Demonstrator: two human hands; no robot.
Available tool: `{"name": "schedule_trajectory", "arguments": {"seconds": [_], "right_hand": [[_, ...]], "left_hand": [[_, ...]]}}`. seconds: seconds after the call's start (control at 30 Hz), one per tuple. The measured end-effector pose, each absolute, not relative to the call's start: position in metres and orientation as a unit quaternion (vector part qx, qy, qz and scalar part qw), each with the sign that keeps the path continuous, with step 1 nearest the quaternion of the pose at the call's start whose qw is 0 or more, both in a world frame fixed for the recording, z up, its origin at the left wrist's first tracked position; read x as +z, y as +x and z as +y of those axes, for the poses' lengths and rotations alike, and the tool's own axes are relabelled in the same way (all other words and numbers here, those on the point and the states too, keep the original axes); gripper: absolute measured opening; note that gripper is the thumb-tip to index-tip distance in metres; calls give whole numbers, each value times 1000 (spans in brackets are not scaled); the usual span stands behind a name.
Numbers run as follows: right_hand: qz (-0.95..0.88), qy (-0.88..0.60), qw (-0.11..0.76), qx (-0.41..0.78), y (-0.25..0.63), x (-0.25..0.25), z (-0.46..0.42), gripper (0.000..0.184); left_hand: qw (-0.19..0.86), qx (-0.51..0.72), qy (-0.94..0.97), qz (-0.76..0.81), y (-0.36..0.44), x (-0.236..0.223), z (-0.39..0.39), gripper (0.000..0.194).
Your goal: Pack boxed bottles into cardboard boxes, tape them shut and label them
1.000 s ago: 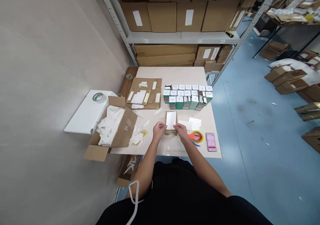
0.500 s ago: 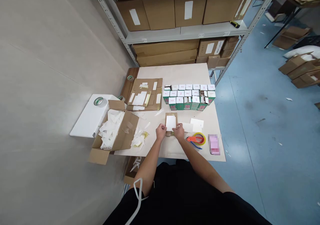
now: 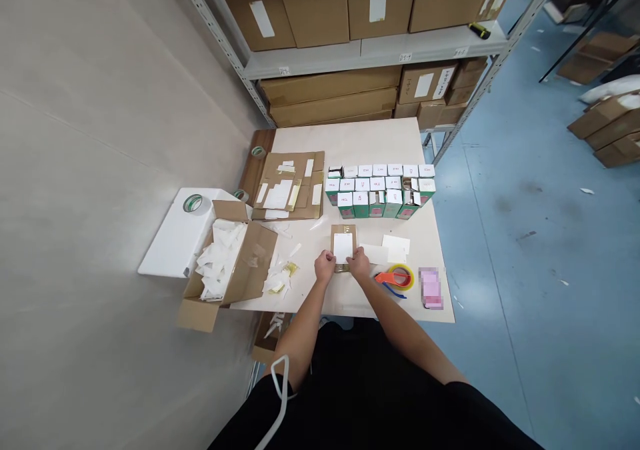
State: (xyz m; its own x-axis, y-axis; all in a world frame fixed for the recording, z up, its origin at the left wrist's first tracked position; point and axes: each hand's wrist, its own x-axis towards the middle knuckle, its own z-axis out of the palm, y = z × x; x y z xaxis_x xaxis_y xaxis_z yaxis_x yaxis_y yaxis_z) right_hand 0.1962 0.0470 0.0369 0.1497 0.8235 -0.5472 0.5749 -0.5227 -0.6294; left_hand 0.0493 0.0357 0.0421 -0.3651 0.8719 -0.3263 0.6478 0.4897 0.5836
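Observation:
A small brown cardboard piece (image 3: 343, 231) with a white label (image 3: 343, 247) on it lies on the white table (image 3: 350, 143) in front of me. My left hand (image 3: 325, 267) holds its near left corner with curled fingers. My right hand (image 3: 359, 265) grips its near right corner, fingers closed. Two loose white labels (image 3: 396, 245) lie just right of it. An orange and yellow tape dispenser (image 3: 397, 277) sits beside my right wrist.
Several green and white small boxes (image 3: 380, 190) stand in rows behind. Flattened cardboard with label backings (image 3: 291, 185) lies at the left, an open carton of white paper scraps (image 3: 223, 260) hangs off the table's left edge, and a pink item (image 3: 431, 288) lies near the right edge. Shelves of cartons (image 3: 350, 43) stand beyond.
My hands have moved slightly toward me along the cardboard piece and closer together at its near edge. The view has tilted down a little.

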Motion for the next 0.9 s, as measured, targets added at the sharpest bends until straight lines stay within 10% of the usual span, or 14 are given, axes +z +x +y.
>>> {"name": "schedule_trajectory", "arguments": {"seconds": [0.23, 0.53, 0.9], "right_hand": [[-512, -761, 73, 392, 200, 32, 52, 35], [-489, -776, 186, 352, 192, 21, 28, 25], [-542, -699, 294, 362, 143, 28, 17, 17]], "left_hand": [[288, 39, 499, 817, 45, 54, 51, 13], [413, 89, 657, 624, 25, 29, 47, 68], [460, 175, 595, 635, -49, 10, 30, 70]]}}
